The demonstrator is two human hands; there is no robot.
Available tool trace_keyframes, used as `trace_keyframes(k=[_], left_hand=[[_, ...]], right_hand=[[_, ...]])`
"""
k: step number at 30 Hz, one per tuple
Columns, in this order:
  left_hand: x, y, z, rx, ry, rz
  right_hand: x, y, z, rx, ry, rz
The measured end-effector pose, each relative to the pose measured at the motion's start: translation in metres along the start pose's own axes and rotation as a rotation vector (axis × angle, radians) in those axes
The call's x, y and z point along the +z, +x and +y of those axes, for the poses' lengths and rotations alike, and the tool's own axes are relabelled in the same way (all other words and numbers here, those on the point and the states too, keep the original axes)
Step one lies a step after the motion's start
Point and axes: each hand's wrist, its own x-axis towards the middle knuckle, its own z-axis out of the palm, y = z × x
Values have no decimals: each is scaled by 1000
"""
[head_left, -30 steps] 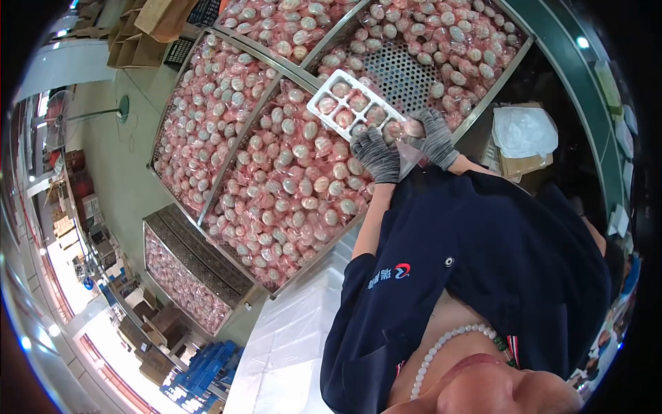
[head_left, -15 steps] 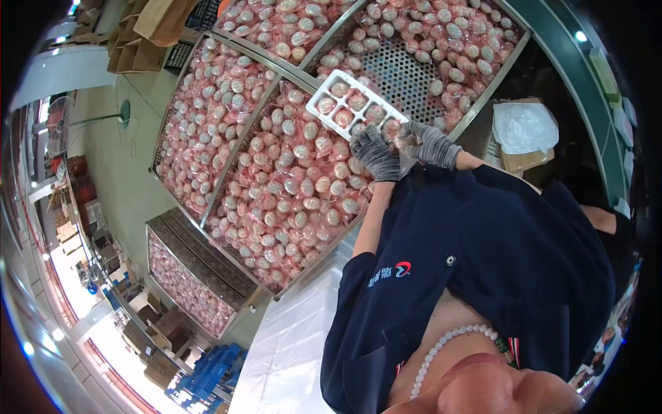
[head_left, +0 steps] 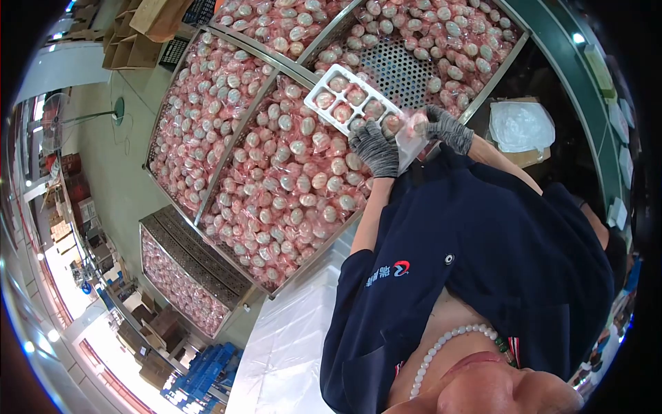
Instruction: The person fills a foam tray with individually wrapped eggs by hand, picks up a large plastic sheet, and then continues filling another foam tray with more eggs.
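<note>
A white compartment tray [head_left: 360, 114], tilted, is held over the bins, and most of its visible pockets carry an egg in clear, red-printed wrap. My left hand [head_left: 374, 148], in a grey striped knit glove, grips the tray's near edge, fingertips beside a wrapped egg. Off the tray's right end, my right hand [head_left: 449, 130], gloved the same way, pinches another wrapped egg [head_left: 416, 125]. The near end of the tray is partly hidden by my left hand and the wrap.
Metal bins full of wrapped eggs [head_left: 289, 179] spread ahead and to the left; one shows its perforated metal bottom [head_left: 396, 74]. A stack of clear plastic sheets [head_left: 522, 127] lies at right. White sheeting covers a surface [head_left: 296, 331] below. A second egg bin [head_left: 183, 283] stands further left.
My right hand has moved right, away from the tray's end, and a wrapped egg now shows in its fingers. My left hand stays at the tray, which has shifted only slightly.
</note>
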Motion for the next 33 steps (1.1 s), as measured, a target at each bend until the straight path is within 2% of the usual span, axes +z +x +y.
trace_keyframes(k=[1, 2, 4, 5, 6, 8, 9, 10, 12, 14, 17, 20, 23, 26, 27, 28, 30, 33], left_hand=[[0, 0, 0, 0, 1, 5], [0, 1, 0, 0, 2, 11], [2, 2, 0, 3, -1, 7], [2, 1, -1, 5, -2, 1], [2, 0, -2, 8, -3, -1], [0, -2, -2, -17, -10, -50], [0, -2, -2, -14, -11, -55], [2, -1, -2, -2, -2, -49], [3, 1, 1, 13, -2, -37], [1, 1, -2, 10, -14, -72], [2, -1, -4, -11, -18, -71], [2, -1, -4, -2, -22, -33], [6, 1, -2, 13, -38, -23], [7, 0, -4, 33, -43, -44], [6, 0, -4, 22, -35, -53], [4, -2, -5, 11, -25, -65], [5, -1, -6, 18, -12, -58], [2, 1, 2, -10, 19, -64]], right_hand=[[4, -3, 4, -133, -113, 0], [12, -8, 2, -133, -113, 3], [30, -18, -3, -422, -619, 314], [36, -26, -10, -564, -793, 343], [39, -30, -12, -562, -792, 346], [46, -38, -23, -574, -1060, 283], [54, -38, -33, -348, -1117, 236], [59, -35, -29, -342, -1112, 243], [62, -21, -12, -400, -1331, 328], [55, -21, -6, -455, -1291, 367], [52, -35, -18, -489, -1161, 239], [58, -41, -33, -412, -1249, 224], [68, -24, -16, -463, -1333, 247], [64, -25, -23, -500, -1293, 244], [62, -27, -30, -439, -1245, 154], [60, -25, -32, -435, -1245, 182], [59, -17, -26, -453, -1474, 145], [72, -4, -9, -517, -1619, 221]])
